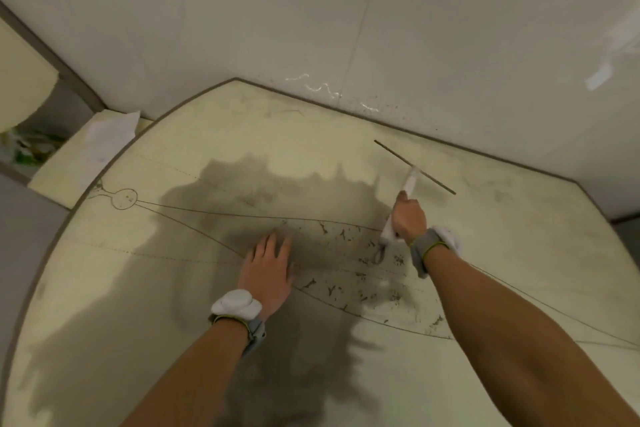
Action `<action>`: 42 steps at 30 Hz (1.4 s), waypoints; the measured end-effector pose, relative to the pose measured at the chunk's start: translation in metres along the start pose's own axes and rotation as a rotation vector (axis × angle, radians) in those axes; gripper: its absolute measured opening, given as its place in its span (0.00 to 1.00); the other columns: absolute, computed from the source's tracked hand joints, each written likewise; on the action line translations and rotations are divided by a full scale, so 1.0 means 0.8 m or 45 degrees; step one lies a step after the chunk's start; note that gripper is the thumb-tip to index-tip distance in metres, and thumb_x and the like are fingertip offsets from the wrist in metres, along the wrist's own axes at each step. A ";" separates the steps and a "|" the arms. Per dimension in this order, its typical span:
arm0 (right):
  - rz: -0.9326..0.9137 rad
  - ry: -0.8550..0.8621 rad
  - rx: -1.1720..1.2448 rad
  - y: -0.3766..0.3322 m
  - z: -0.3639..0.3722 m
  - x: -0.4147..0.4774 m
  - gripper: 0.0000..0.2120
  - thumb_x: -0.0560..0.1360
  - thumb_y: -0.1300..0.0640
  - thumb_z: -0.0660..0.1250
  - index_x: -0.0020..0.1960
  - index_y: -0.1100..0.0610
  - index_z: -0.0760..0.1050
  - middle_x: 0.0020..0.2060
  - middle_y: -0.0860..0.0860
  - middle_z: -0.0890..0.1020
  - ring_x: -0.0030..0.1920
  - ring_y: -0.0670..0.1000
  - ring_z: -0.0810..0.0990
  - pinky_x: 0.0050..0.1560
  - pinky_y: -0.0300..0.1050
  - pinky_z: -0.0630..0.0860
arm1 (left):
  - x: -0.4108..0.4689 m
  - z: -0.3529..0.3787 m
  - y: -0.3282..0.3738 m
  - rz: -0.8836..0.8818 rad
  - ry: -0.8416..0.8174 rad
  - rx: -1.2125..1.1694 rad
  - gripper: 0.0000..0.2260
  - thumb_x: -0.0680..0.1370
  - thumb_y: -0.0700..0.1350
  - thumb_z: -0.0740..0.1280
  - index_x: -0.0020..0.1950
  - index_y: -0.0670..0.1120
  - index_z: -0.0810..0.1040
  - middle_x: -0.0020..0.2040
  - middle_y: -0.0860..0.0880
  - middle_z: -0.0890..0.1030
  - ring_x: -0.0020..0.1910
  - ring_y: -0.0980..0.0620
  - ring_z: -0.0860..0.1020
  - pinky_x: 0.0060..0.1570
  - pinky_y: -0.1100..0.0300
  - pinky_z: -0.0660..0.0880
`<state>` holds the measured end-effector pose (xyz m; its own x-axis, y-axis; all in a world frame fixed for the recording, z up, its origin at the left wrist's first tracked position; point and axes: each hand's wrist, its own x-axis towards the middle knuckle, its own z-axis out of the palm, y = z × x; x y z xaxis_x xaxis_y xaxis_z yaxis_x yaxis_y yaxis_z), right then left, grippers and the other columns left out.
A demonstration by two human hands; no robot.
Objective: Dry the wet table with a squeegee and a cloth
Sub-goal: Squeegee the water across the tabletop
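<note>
Toward the far right of the worktop (519,270), close under the wall (242,10), the squeegee (414,180) has its long dark blade laid slantwise on the surface. Its white handle runs back into the right hand (410,218), which is wrapped round the grip. The left hand (268,270) lies flat nearer the middle, its fingers (273,243) straight and spread, holding nothing, well apart from the squeegee.

The tool looks light and rigid, with a thin edge that probably flexes a little. The handle is the place to hold it, and since wet plastic may be slippery, a full wrap suits. Scattered droplets (346,253) lie between the two hands, on the near side of the blade. What looks like a white cloth (110,133), soft and limp, lies crumpled on a ledge beyond the worktop's left edge, well apart from both hands.
</note>
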<state>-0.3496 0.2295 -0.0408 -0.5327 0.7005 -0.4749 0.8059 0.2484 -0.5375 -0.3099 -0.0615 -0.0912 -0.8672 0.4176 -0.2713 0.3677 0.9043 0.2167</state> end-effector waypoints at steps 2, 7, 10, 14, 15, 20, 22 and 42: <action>0.107 -0.057 0.015 -0.004 -0.007 0.021 0.27 0.85 0.46 0.48 0.64 0.67 0.72 0.59 0.65 0.78 0.52 0.63 0.78 0.37 0.46 0.74 | 0.005 0.001 0.002 0.012 0.015 0.004 0.23 0.79 0.53 0.63 0.71 0.44 0.70 0.71 0.40 0.71 0.69 0.39 0.70 0.64 0.47 0.72; 0.091 -0.108 0.071 -0.018 0.033 0.013 0.26 0.85 0.47 0.49 0.62 0.67 0.73 0.55 0.65 0.80 0.51 0.64 0.81 0.31 0.47 0.74 | 0.015 0.007 -0.004 0.027 0.021 0.016 0.25 0.83 0.53 0.54 0.77 0.45 0.60 0.77 0.40 0.61 0.75 0.40 0.60 0.73 0.47 0.61; 0.126 -0.160 0.096 -0.020 0.072 -0.031 0.24 0.85 0.46 0.51 0.62 0.66 0.72 0.53 0.62 0.80 0.44 0.61 0.79 0.29 0.46 0.74 | 0.014 0.005 -0.006 0.009 0.023 0.041 0.26 0.83 0.54 0.51 0.79 0.45 0.55 0.78 0.41 0.57 0.77 0.41 0.56 0.75 0.48 0.56; 0.035 -0.121 0.019 -0.009 0.129 -0.099 0.22 0.84 0.46 0.51 0.61 0.64 0.71 0.56 0.60 0.80 0.54 0.60 0.80 0.52 0.53 0.77 | 0.005 -0.002 -0.010 -0.015 0.011 0.064 0.25 0.83 0.54 0.53 0.78 0.45 0.59 0.76 0.40 0.61 0.75 0.40 0.60 0.73 0.47 0.59; 0.014 -0.143 0.027 -0.006 0.138 -0.113 0.22 0.84 0.46 0.51 0.60 0.63 0.71 0.56 0.59 0.80 0.52 0.60 0.81 0.50 0.52 0.76 | 0.002 -0.005 -0.010 -0.019 0.004 0.077 0.25 0.82 0.54 0.53 0.77 0.44 0.63 0.75 0.39 0.65 0.73 0.39 0.64 0.71 0.46 0.63; -0.052 -0.168 -0.041 -0.002 0.145 -0.161 0.21 0.84 0.45 0.52 0.59 0.62 0.71 0.55 0.59 0.80 0.53 0.58 0.80 0.46 0.48 0.72 | -0.004 -0.017 -0.009 -0.001 -0.006 0.102 0.29 0.77 0.57 0.49 0.69 0.42 0.73 0.66 0.37 0.75 0.64 0.37 0.75 0.60 0.43 0.74; -0.113 -0.214 -0.041 0.005 0.136 -0.167 0.22 0.84 0.45 0.51 0.58 0.63 0.71 0.52 0.59 0.80 0.49 0.58 0.80 0.45 0.49 0.74 | -0.008 -0.016 -0.006 0.024 0.031 0.096 0.31 0.78 0.59 0.47 0.74 0.44 0.68 0.70 0.38 0.71 0.69 0.38 0.70 0.66 0.44 0.69; 0.110 -0.158 0.154 0.117 0.029 -0.083 0.23 0.84 0.45 0.49 0.59 0.65 0.69 0.51 0.61 0.79 0.48 0.60 0.81 0.49 0.55 0.80 | -0.032 0.009 -0.022 0.002 -0.040 0.016 0.23 0.81 0.52 0.58 0.71 0.40 0.70 0.70 0.39 0.71 0.69 0.38 0.69 0.66 0.42 0.68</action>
<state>-0.2449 0.1908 -0.0759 -0.4970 0.6259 -0.6010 0.8168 0.1036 -0.5675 -0.2917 -0.0873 -0.0950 -0.8556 0.4217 -0.3003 0.3737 0.9045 0.2054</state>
